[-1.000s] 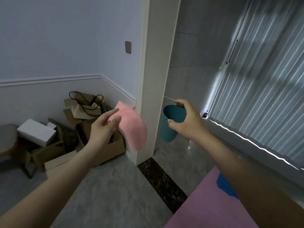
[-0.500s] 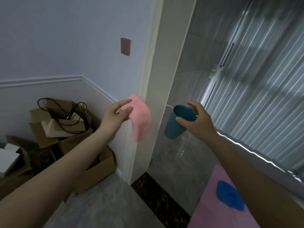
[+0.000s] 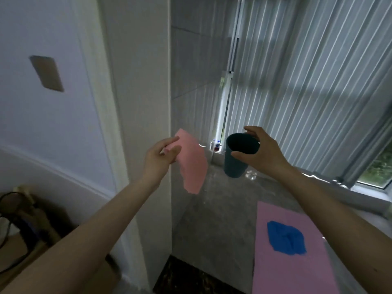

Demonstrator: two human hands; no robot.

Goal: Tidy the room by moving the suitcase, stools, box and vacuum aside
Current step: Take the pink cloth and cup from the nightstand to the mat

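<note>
A tall bank of pale vertical blinds (image 3: 307, 85) filled the right side, ribbed and slatted, hanging over a window whose sill (image 3: 360, 194) ran along the far edge of a grey, marble-look tiled floor (image 3: 214, 225). A white door frame (image 3: 135, 102) rose upright through the middle, with a smooth lilac wall (image 3: 42, 124) to its left bearing a flat tan rectangular switch plate (image 3: 47, 73). At the floor's near right corner lay a flat pink mat (image 3: 292, 272) with a rough-edged blue patch (image 3: 285, 238) on it. At the lower left edge sat blurred brown cardboard boxes (image 3: 31, 240), soft-cornered and crumpled, with a black cable (image 3: 8, 230) looping over them; which way their long sides ran could not be told, and no other task things were visible. The right hand (image 3: 261, 152) curled its thumb and fingers round the rim of a teal cup (image 3: 236, 158), a smooth tapered cylinder held upright, mouth up, above the floor's far edge by the sill. The left hand (image 3: 159, 157) pinched a fuzzy pink cloth (image 3: 192, 164) at its top edge, the cloth hanging lengthwise downward just left of the cup, not touching it.
</note>
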